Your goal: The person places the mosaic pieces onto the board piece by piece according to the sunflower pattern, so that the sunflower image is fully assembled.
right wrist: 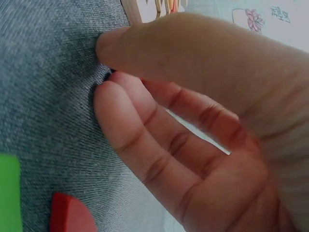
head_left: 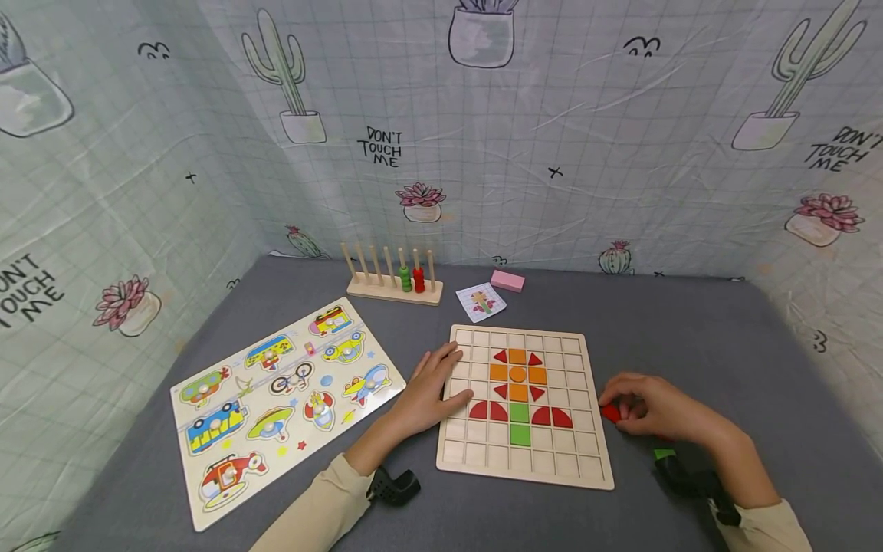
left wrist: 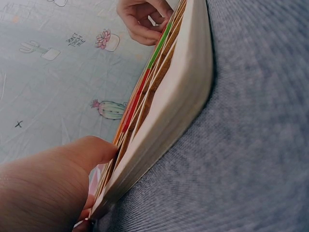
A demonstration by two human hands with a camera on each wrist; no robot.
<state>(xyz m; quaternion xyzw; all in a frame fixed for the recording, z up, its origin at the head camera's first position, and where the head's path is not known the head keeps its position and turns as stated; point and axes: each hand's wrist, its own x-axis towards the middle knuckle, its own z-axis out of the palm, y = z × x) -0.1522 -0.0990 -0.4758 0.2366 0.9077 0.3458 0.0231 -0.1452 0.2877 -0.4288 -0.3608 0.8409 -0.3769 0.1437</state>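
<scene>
A square wooden grid board lies on the grey cloth, bearing orange squares, an orange circle, red triangles, green squares and red quarter-circles. My left hand rests on its left edge, fingers extended, thumb over the top face. Right of the board, my right hand pinches a red piece low over the cloth; its fingers hide most of this piece in the right wrist view. Near that hand lie another red piece with a rounded side and a green piece.
A vehicle peg puzzle lies to the left. Behind stand a wooden peg rack with green and red beads, a picture card and a pink block. Printed cloth hangs behind the table.
</scene>
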